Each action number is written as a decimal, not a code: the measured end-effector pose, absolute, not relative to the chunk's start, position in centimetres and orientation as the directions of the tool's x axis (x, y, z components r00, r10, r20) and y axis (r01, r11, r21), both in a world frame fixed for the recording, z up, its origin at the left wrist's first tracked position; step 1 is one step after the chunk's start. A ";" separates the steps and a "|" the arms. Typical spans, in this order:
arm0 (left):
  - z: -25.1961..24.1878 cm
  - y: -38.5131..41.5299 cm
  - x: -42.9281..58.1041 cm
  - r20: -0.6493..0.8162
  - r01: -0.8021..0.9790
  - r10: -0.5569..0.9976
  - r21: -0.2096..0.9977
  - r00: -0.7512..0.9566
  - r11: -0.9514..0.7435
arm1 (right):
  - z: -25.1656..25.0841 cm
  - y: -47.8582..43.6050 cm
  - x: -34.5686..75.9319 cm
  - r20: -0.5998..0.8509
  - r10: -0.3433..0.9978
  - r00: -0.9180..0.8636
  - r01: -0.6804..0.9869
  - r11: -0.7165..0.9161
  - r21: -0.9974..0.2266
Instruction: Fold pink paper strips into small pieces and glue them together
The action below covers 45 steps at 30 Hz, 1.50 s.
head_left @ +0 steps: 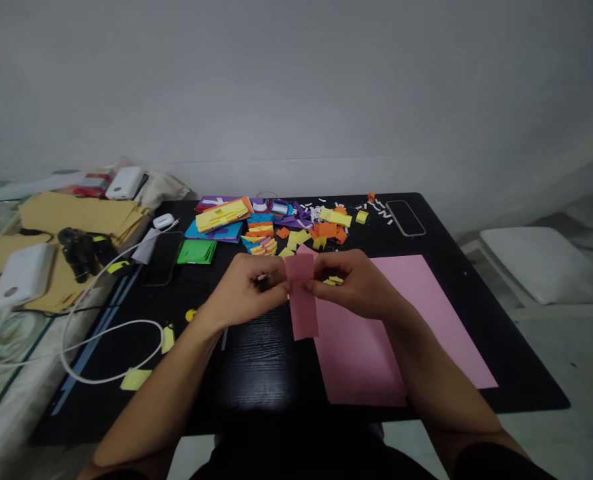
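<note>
Between my hands a narrow strip of pink paper [304,310] is held upright above the table, with crease lines across it. My left hand [251,287] pinches its left edge between thumb and fingers. On the opposite edge, my right hand [351,283] grips it the same way. A small dark thing shows inside the curl of my left hand; I cannot make out what it is. Below and to the right lies a large pink sheet [441,320], partly covered by my right forearm.
Folded papers in yellow [221,215] and green [197,251], with orange and yellow scraps [326,230], lie at the back of the black table [256,380]. A phone [405,219] rests at the back right. A white cable [84,380] loops at left, near brown envelopes [84,217].
</note>
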State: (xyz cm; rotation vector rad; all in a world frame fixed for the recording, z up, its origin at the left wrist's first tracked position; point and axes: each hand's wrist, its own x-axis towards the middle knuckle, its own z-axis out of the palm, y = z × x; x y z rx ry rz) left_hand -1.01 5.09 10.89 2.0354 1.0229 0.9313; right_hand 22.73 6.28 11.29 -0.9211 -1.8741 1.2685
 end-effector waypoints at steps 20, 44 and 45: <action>10.0 5.2 -0.4 0.422 0.334 0.871 0.806 0.252 -0.488 | 10.3 6.4 21.8 0.155 0.907 -0.392 -0.015 0.162 -0.987; 10.1 5.8 -0.5 0.293 0.024 0.955 0.956 0.041 -0.294 | 9.7 6.4 21.3 0.216 0.882 -0.419 0.009 0.242 -0.970; 10.0 5.8 -0.5 0.281 0.011 0.959 0.959 0.049 -0.282 | 9.7 6.4 21.3 0.224 0.877 -0.424 0.017 0.255 -0.967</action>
